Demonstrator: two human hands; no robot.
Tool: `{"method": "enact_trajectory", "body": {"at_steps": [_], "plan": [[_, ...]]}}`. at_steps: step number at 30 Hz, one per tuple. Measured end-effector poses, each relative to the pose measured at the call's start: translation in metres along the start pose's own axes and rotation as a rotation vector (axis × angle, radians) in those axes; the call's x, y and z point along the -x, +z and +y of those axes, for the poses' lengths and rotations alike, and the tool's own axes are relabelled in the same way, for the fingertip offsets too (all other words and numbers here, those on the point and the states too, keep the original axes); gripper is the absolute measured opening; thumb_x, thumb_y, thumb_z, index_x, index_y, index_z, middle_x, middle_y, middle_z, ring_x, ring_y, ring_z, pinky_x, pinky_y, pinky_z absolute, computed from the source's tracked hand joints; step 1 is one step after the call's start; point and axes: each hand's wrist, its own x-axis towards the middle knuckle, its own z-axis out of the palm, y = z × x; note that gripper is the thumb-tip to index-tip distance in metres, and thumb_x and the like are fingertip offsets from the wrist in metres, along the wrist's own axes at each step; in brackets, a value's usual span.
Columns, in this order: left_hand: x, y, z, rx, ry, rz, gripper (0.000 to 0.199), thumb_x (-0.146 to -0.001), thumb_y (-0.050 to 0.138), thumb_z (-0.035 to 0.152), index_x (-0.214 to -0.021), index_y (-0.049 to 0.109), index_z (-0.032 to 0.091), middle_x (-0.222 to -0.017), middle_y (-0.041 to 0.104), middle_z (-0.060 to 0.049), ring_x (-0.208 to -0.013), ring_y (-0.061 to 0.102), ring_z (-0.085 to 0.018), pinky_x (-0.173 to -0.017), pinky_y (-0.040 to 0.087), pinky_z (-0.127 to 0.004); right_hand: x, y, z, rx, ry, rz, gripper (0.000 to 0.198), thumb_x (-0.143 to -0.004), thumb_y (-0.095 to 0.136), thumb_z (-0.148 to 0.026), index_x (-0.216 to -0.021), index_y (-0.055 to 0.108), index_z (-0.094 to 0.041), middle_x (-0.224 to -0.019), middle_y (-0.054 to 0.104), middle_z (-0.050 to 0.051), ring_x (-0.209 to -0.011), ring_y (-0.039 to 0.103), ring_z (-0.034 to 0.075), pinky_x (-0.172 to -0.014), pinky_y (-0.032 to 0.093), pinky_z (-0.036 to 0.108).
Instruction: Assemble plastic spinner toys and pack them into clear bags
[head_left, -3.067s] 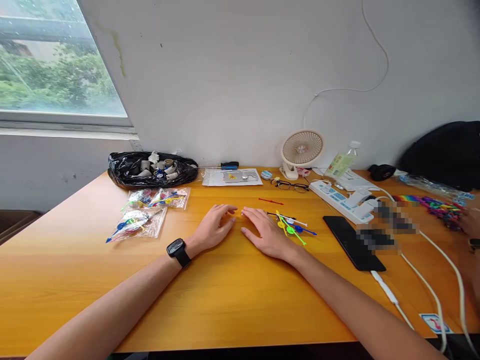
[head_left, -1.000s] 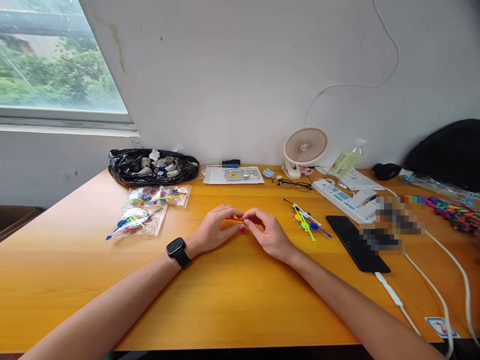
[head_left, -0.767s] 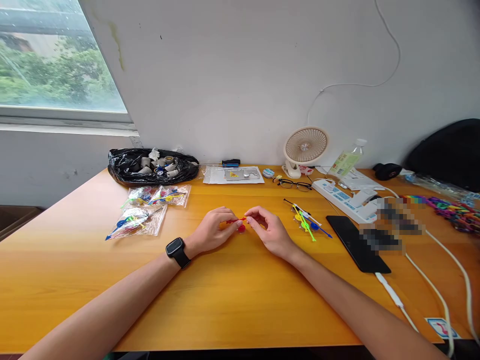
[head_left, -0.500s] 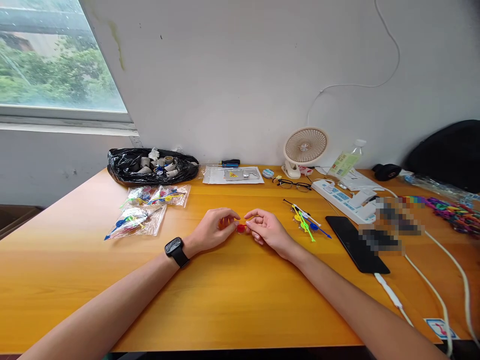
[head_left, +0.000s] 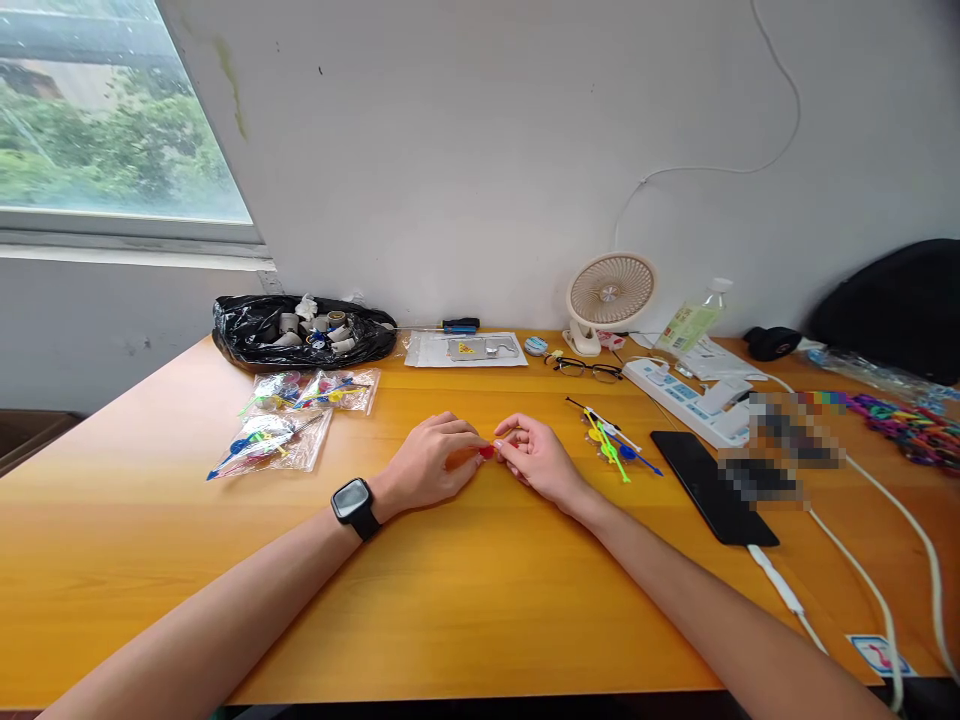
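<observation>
A small red round plastic piece (head_left: 487, 452) is between my two hands above the middle of the table. My left hand (head_left: 439, 460) pinches its left side between thumb and fingers. From the right, the fingertips of my right hand (head_left: 536, 460) grip it as well, the other fingers curled. Much of the piece is covered by the fingers. To the right of my right hand lies a small group of thin plastic sticks (head_left: 609, 445), yellow-green, blue, white and black, with round parts among them.
Clear bags (head_left: 270, 445) of similar coloured parts lie at left, before a black plastic bag (head_left: 232, 335) holding grey tubes. A screwdriver (head_left: 459, 326), fan (head_left: 611, 290), glasses (head_left: 589, 370), power strip (head_left: 679, 400) and black phone (head_left: 709, 490) stand behind and to the right.
My left hand has moved slightly right and turned, its fingers now closing on the red piece. The piece is more covered. My right hand has barely shifted.
</observation>
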Motion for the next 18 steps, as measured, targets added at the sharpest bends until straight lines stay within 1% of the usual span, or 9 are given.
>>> {"method": "enact_trajectory", "body": {"at_steps": [7, 14, 18], "plan": [[-0.0012, 0.0004, 0.0028, -0.051, -0.008, -0.038, 0.014, -0.096, 0.065, 0.027, -0.110, 0.070, 0.028, -0.106, 0.075, -0.005, -0.101, 0.065, -0.026, -0.092, 0.051, -0.041, -0.0019, -0.0014, 0.0017, 0.006, 0.010, -0.023, 0.035, -0.083, 0.074, -0.046, -0.100, 0.057, -0.020, -0.071, 0.061, -0.004, -0.046, 0.043, 0.007, -0.040, 0.028, 0.018], [-0.0033, 0.0017, 0.0038, -0.110, -0.034, -0.063, 0.010, -0.096, 0.065, 0.028, -0.105, 0.068, 0.027, -0.108, 0.074, -0.005, -0.102, 0.063, -0.026, -0.090, 0.049, -0.040, -0.0023, -0.0006, 0.0019, 0.022, 0.016, -0.036, 0.036, -0.083, 0.073, -0.048, -0.099, 0.057, -0.020, -0.071, 0.061, -0.004, -0.046, 0.044, 0.006, -0.039, 0.029, 0.017], [-0.0031, 0.0009, 0.0053, -0.110, -0.049, -0.078, 0.010, -0.096, 0.064, 0.029, -0.106, 0.067, 0.026, -0.110, 0.073, -0.003, -0.104, 0.062, -0.025, -0.092, 0.049, -0.040, -0.0009, -0.0024, -0.0012, 0.094, 0.026, -0.009, 0.036, -0.084, 0.072, -0.051, -0.099, 0.057, -0.021, -0.071, 0.061, -0.004, -0.043, 0.046, 0.008, -0.036, 0.031, 0.019]]}}
